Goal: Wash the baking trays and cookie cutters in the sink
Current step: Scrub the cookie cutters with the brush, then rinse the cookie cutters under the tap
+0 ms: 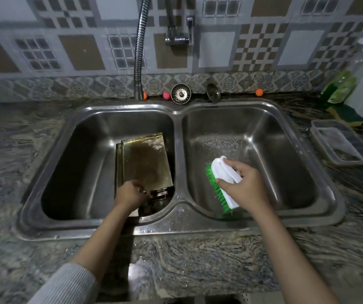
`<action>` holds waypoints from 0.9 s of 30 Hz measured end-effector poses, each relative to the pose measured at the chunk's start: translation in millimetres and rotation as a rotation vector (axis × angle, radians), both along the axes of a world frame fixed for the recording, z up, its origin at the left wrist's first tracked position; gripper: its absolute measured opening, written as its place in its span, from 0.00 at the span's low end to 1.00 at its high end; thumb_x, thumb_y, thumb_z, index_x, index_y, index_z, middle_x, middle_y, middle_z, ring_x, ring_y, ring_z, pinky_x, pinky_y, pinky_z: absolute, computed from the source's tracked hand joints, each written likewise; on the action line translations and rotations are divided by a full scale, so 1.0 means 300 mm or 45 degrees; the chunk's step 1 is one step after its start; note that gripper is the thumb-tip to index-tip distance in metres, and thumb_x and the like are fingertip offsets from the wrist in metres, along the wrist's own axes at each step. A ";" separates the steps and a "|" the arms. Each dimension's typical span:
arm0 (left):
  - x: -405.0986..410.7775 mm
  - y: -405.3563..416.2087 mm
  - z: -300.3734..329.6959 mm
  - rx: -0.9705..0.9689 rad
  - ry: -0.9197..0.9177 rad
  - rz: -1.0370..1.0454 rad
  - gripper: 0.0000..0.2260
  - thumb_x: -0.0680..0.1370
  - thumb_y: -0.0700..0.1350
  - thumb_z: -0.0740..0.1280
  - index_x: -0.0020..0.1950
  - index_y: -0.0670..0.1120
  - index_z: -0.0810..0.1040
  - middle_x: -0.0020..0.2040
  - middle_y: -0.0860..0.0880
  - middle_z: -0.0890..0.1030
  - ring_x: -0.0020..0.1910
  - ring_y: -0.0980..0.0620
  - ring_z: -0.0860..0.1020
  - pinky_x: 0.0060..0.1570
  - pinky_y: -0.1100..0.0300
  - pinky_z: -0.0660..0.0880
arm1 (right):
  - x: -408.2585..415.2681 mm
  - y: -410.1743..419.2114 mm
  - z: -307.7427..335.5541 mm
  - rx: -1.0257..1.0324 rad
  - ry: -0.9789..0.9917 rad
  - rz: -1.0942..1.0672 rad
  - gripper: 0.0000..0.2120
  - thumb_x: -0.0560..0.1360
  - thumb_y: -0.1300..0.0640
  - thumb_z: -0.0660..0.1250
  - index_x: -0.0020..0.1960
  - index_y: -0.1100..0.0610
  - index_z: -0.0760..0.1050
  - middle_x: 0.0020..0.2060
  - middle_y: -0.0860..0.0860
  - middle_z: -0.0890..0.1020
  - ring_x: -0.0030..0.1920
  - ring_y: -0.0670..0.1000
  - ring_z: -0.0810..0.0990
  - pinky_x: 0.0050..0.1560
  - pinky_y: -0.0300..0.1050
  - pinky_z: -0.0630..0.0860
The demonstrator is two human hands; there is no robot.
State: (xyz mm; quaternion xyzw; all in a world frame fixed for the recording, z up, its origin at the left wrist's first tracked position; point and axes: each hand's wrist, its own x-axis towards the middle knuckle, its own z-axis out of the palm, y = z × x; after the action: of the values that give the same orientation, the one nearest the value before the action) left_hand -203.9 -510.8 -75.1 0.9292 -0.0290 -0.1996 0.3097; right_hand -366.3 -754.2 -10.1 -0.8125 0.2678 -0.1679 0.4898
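A double-bowl stainless steel sink (177,132) is sitting in a speckled granite countertop (198,257). In the left bowl, 2 stacked baking trays (145,160) are leaning tilted against the divider wall at about 3 o'clock of that bowl, their surfaces browned and greasy. Just below them, at roughly 5 o'clock in the same bowl, small metal cookie cutters (158,194) are lying in a dark pile — their shapes are too dim to tell.

The left hand (130,195) is reaching down into this bowl with fingers curled at the near edge of the trays beside the cutters; what exactly they are pinching I cannot tell. The right hand (242,187) is hovering over the right bowl, gripping a white-handled scrub brush (225,183) with green bristles facing 8 o'clock.

Beyond the sink at 12 o'clock, 2 drain strainers (181,93) are propped against the tiled wall, near a flexible metal tap hose (140,51). At 2 o'clock a green dish-soap bottle (342,88) is standing — in front of it a sponge (349,116), then a clear plastic container (342,143).
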 end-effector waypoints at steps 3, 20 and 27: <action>0.005 0.000 -0.019 0.175 0.104 -0.216 0.08 0.68 0.45 0.77 0.43 0.47 0.81 0.50 0.45 0.83 0.49 0.48 0.79 0.46 0.59 0.74 | 0.015 0.021 -0.020 -0.021 0.009 0.002 0.26 0.66 0.60 0.77 0.62 0.51 0.78 0.54 0.50 0.81 0.53 0.50 0.78 0.50 0.39 0.73; -0.085 -0.428 0.022 0.295 -0.392 -0.613 0.37 0.80 0.58 0.56 0.78 0.40 0.41 0.78 0.42 0.38 0.77 0.44 0.39 0.73 0.42 0.45 | -0.160 -0.217 0.013 -0.144 0.105 -0.216 0.26 0.67 0.58 0.77 0.64 0.51 0.77 0.57 0.49 0.80 0.55 0.50 0.78 0.51 0.41 0.73; -0.089 -0.435 -0.015 0.310 -0.544 -0.592 0.38 0.79 0.58 0.57 0.77 0.38 0.44 0.78 0.39 0.41 0.77 0.42 0.42 0.74 0.46 0.47 | -0.385 -0.521 0.104 -0.398 0.321 -0.456 0.26 0.68 0.58 0.77 0.65 0.57 0.76 0.60 0.57 0.79 0.59 0.57 0.77 0.54 0.45 0.71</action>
State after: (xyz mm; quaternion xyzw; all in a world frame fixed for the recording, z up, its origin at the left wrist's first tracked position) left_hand -230.7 -641.3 -79.6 0.9487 -0.2805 -0.0675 0.1294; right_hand -481.9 -910.6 20.9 -0.8324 0.4370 -0.1887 0.2837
